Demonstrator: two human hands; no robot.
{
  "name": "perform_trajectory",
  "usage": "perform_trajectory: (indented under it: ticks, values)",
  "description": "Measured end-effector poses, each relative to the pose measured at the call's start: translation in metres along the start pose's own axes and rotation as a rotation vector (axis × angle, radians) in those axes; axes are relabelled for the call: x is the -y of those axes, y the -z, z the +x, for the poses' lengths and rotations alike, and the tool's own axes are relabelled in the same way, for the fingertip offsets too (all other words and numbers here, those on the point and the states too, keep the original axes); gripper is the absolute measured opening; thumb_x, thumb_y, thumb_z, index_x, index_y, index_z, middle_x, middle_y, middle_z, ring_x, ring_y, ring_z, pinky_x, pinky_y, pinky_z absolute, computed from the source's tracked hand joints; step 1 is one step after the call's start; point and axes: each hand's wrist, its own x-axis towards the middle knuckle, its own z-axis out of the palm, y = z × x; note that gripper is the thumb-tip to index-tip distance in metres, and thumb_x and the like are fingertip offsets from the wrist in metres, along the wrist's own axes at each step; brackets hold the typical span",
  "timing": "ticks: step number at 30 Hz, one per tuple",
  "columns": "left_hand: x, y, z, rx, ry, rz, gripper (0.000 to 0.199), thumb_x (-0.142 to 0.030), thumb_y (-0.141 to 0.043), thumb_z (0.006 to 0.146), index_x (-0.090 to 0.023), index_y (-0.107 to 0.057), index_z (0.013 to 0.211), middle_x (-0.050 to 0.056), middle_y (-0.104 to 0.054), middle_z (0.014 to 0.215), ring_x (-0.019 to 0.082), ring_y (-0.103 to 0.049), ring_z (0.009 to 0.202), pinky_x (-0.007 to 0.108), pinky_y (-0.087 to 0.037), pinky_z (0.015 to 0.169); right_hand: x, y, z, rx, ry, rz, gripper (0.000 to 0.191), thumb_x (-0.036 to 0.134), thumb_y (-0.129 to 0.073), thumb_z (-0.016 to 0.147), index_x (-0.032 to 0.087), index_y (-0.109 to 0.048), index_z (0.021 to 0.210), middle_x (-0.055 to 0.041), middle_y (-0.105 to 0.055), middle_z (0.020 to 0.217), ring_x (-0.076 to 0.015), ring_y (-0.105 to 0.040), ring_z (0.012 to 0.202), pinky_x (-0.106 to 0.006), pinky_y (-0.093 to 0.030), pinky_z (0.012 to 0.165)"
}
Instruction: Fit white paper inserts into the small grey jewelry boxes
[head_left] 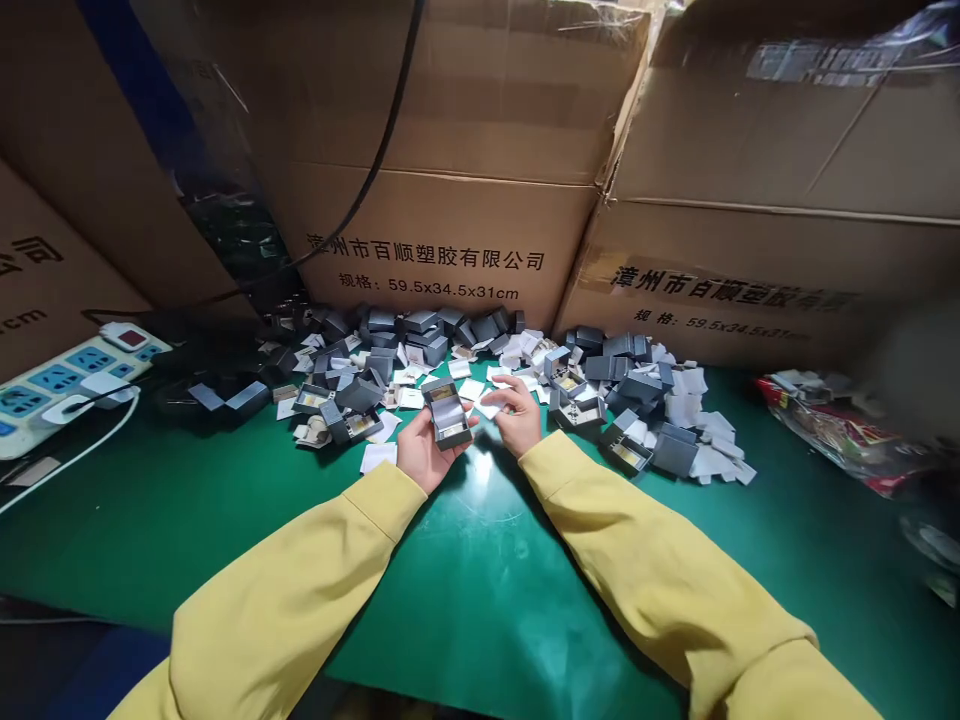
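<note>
An opened small grey box (448, 414) with a pale inside rests in my left hand (426, 452), its fingers wrapped round the underside. Just to the right, my right hand (517, 415) pinches a small white piece (489, 408) between thumb and fingertips, apart from the box. Behind both hands lie loose white pieces (459, 369). Piles of small grey boxes, some open, stand to the left (360, 395) and to the right (637, 385), with more white pieces among them.
Large cardboard cartons (450, 215) stand along the back of the green table (480, 590). A power strip (71, 385) with plugged-in cables lies at the left. A black cable (382, 150) hangs in front of the cartons. At the right lies a plastic bag (832, 435).
</note>
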Motion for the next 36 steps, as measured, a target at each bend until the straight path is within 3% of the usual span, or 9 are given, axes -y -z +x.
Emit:
perform_trajectory:
  ticks: [3, 6, 9, 14, 20, 24, 30, 36]
  values:
    - [0.006, -0.008, 0.005, -0.024, 0.054, -0.035, 0.035, -0.027, -0.038, 0.087, -0.010, -0.055, 0.111, 0.012, -0.065, 0.097, 0.025, -0.064, 0.084, 0.032, -0.053, 0.060, -0.006, 0.034, -0.015, -0.017, -0.142, 0.100, 0.021, 0.014, -0.048, 0.058, 0.019, -0.066, 0.068, -0.0062, -0.059, 0.101, -0.0194, -0.055, 0.094, -0.027, -0.045, 0.065]
    - [0.020, -0.021, 0.014, -0.013, 0.138, -0.028, 0.036, -0.027, -0.038, 0.086, -0.009, -0.054, 0.113, 0.014, -0.065, 0.100, 0.025, -0.064, 0.085, 0.033, -0.054, 0.061, -0.010, 0.058, -0.018, 0.048, -0.268, 0.201, 0.024, 0.015, -0.048, 0.056, 0.019, -0.066, 0.071, -0.0036, -0.062, 0.089, -0.0164, -0.057, 0.080, -0.027, -0.045, 0.061]
    - [0.032, -0.033, 0.024, 0.010, 0.191, 0.025, 0.038, -0.029, -0.038, 0.087, -0.009, -0.052, 0.115, 0.015, -0.065, 0.100, 0.024, -0.065, 0.083, 0.035, -0.055, 0.063, -0.011, 0.071, -0.016, 0.124, -0.349, 0.236, 0.024, 0.018, -0.051, 0.057, 0.019, -0.066, 0.076, -0.0017, -0.064, 0.085, -0.0123, -0.055, 0.065, -0.024, -0.045, 0.053]
    - [0.037, -0.038, 0.030, 0.003, 0.212, 0.049, 0.036, -0.030, -0.037, 0.088, -0.010, -0.053, 0.113, 0.015, -0.064, 0.100, 0.024, -0.065, 0.081, 0.036, -0.055, 0.065, -0.014, 0.079, -0.012, 0.220, -0.394, 0.340, 0.032, 0.022, -0.050, 0.063, 0.019, -0.065, 0.091, -0.0026, -0.064, 0.091, -0.0113, -0.057, 0.063, -0.028, -0.050, 0.061]
    - [0.037, -0.035, 0.029, 0.000, 0.231, 0.047, 0.035, -0.028, -0.037, 0.089, -0.013, -0.049, 0.118, 0.014, -0.064, 0.101, 0.023, -0.064, 0.084, 0.037, -0.054, 0.069, -0.006, 0.079, -0.015, 0.224, -0.281, 0.174, 0.030, 0.029, -0.050, 0.075, 0.019, -0.062, 0.101, -0.0039, -0.064, 0.095, -0.0101, -0.055, 0.060, -0.026, -0.049, 0.057]
    - [0.039, -0.035, 0.030, 0.042, 0.214, 0.041, 0.036, -0.026, -0.036, 0.089, -0.014, -0.045, 0.122, 0.014, -0.064, 0.102, 0.024, -0.063, 0.089, 0.041, -0.053, 0.074, -0.004, 0.076, -0.018, 0.194, -0.213, 0.159, 0.042, 0.029, -0.052, 0.077, 0.020, -0.048, 0.118, -0.0043, -0.064, 0.089, -0.0115, -0.056, 0.064, -0.024, -0.048, 0.055]
    - [0.040, -0.034, 0.025, 0.120, 0.315, 0.080, 0.038, -0.018, -0.045, 0.085, -0.015, -0.046, 0.122, 0.014, -0.062, 0.106, 0.024, -0.062, 0.091, 0.044, -0.051, 0.079, 0.000, 0.077, -0.020, 0.064, -0.116, 0.007, 0.013, 0.029, -0.053, 0.079, 0.019, -0.054, 0.087, -0.0019, -0.062, 0.080, -0.0133, -0.059, 0.070, -0.028, -0.049, 0.067]
    - [0.044, -0.033, 0.022, 0.204, 0.355, 0.132, 0.037, -0.021, -0.050, 0.084, -0.019, -0.050, 0.121, 0.011, -0.061, 0.107, 0.021, -0.062, 0.090, 0.040, -0.051, 0.082, 0.012, 0.080, -0.018, -0.011, 0.079, -0.220, 0.008, 0.025, -0.053, 0.079, 0.021, -0.061, 0.081, -0.0035, -0.060, 0.084, -0.0151, -0.056, 0.078, -0.028, -0.047, 0.069]
